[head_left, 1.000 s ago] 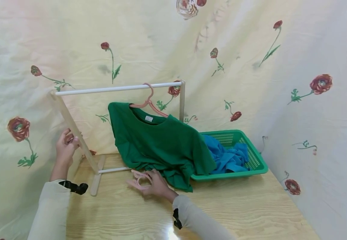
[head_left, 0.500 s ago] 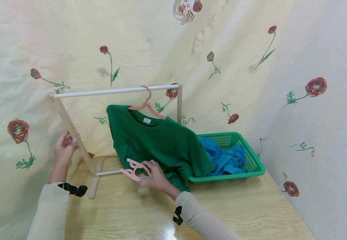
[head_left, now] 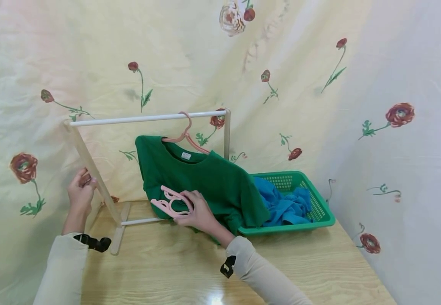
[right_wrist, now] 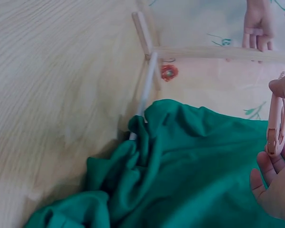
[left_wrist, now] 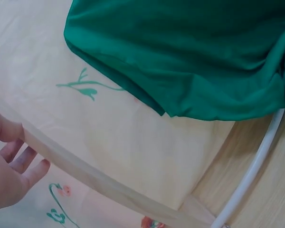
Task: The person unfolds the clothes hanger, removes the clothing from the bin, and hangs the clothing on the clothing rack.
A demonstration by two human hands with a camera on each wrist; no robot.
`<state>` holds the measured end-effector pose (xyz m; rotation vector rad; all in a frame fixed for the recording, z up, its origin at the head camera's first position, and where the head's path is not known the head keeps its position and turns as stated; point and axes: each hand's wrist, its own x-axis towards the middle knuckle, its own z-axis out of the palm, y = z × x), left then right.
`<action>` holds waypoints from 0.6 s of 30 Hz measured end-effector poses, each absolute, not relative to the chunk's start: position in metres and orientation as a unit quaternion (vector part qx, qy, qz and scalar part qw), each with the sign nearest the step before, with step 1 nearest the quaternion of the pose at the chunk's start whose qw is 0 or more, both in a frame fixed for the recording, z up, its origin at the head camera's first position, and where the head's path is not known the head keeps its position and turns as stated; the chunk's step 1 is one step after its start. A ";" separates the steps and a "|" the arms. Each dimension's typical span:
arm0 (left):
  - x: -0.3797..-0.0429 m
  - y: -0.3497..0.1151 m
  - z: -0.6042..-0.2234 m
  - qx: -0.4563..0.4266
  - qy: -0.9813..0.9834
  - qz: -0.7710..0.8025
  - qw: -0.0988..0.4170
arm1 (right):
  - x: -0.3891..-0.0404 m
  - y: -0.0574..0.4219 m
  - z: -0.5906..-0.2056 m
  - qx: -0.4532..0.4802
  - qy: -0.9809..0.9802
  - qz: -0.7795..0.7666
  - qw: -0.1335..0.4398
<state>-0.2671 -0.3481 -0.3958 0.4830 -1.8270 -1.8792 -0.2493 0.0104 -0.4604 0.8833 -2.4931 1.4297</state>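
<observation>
In the head view, my right hand holds a folded pink clothes hanger in front of the green T-shirt. The right wrist view shows thumb and fingers on either side of that folded hanger. A second pink hanger hooks over the white top rail, with the T-shirt draped from it. On the left, my left hand grips the wooden upright of the clothes rack. Up close in the left wrist view, the thumb and fingers lie around that upright.
A green plastic basket with crumpled blue cloth stands behind the shirt on the right. The rack's white lower rail runs low over the wooden table. Flowered cloth hangs at the back and sides.
The right hand has raised the folded hanger from near the table to in front of the shirt. The left hand stays on the upright. The head view has shifted slightly.
</observation>
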 end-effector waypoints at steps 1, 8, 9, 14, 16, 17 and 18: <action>-0.267 -0.347 -0.395 0.182 -0.672 -0.678 0.238 | -0.249 0.011 -0.459 0.293 -0.825 0.478 0.069; -0.270 -0.336 -0.382 0.222 -0.675 -0.660 0.244 | -0.249 0.015 -0.452 0.295 -0.823 0.479 0.080; -0.270 -0.335 -0.380 0.226 -0.675 -0.657 0.249 | -0.249 0.016 -0.451 0.295 -0.823 0.479 0.082; -0.270 -0.327 -0.368 0.235 -0.639 -0.676 0.282 | -0.248 0.020 -0.447 0.294 -0.823 0.478 0.089; -0.269 -0.324 -0.363 0.233 -0.633 -0.678 0.293 | -0.248 0.021 -0.445 0.292 -0.823 0.478 0.092; -0.269 -0.321 -0.361 0.232 -0.633 -0.677 0.295 | -0.248 0.021 -0.445 0.291 -0.822 0.481 0.094; -0.269 -0.319 -0.358 0.230 -0.638 -0.673 0.296 | -0.248 0.022 -0.444 0.290 -0.822 0.481 0.095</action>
